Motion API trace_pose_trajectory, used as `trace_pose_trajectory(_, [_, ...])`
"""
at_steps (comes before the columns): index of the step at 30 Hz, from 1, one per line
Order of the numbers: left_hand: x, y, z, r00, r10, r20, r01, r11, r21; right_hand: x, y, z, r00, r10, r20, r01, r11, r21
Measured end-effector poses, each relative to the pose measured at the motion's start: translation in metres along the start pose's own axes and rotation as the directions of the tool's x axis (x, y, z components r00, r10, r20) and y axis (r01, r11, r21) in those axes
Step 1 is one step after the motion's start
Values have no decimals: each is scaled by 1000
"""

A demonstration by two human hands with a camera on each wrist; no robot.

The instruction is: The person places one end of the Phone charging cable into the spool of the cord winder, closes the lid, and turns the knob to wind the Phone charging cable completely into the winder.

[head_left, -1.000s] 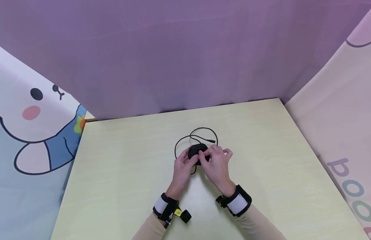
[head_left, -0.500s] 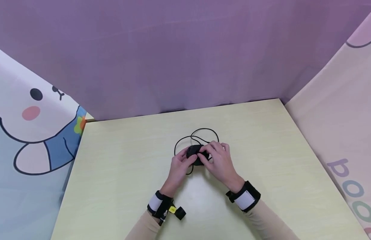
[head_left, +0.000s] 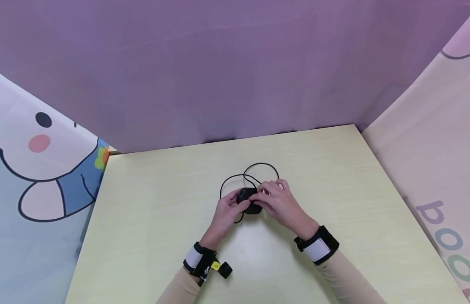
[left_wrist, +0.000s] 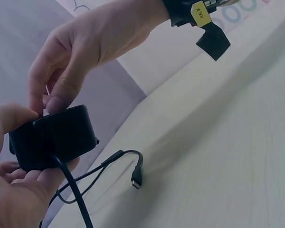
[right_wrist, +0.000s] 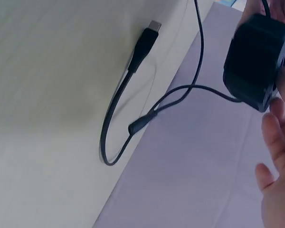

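Held just over the table is a small black block (head_left: pixel 252 207) with rounded corners and thin black cables; its exact kind cannot be told. My left hand (head_left: pixel 224 214) grips its left side, thumb on top and fingers beneath. At its upper right, the fingers and thumb of my right hand (head_left: pixel 283 207) pinch the block's edge, as the left wrist view also shows. A black cable (head_left: pixel 261 163) loops beyond the hands. In the right wrist view, its slim metal-tipped plug (right_wrist: pixel 143 46) and a thicker joint (right_wrist: pixel 141 123) hang free of both hands.
The pale wooden table (head_left: pixel 162 211) spreads around the hands. A purple curtain (head_left: pixel 227 76) stands along its back edge. Printed cloths, one with a cartoon animal (head_left: pixel 41 147), border the left and right sides. A strap with a small camera (head_left: pixel 224 269) sits on the left wrist.
My right wrist has swung outward to the right, its fingers still at the block. The block has shifted slightly toward me. The cable plug, seen earlier in the head view, is now hidden there.
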State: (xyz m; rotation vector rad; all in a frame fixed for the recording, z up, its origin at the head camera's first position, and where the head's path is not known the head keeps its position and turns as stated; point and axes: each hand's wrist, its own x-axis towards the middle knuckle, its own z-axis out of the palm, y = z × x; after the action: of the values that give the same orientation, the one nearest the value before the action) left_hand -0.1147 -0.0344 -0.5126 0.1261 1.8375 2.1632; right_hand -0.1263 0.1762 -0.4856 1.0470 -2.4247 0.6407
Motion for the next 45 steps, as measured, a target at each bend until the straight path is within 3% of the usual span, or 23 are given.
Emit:
trace_pose_trajectory(8, [-1, 3, -6, 995, -55, 85, 47, 995, 88, 0, 6, -7, 989, -135, 64, 143, 980, -135])
trace_pose_trajectory(12, [-1, 7, -8, 990, -56, 131, 40, 992, 123, 0, 8, -7, 979, -195, 61, 203, 962, -181])
trace_pose_trajectory(22, [-3, 8, -7, 990, -64, 122, 52, 994, 92, -1, 10, -5, 966, -257, 9, 251, 934, -253])
trace_pose_trajectory(36, [-7, 0, -3, 998, -31, 47, 30, 999, 21, -3, 3, 4, 975, -181, -132, 152, 967, -203])
trace_pose_trajectory(45, [-7, 0, 1, 1000, -12, 9, 12, 999, -30, -3, -3, 5, 982, -121, -146, 93, 978, -185])
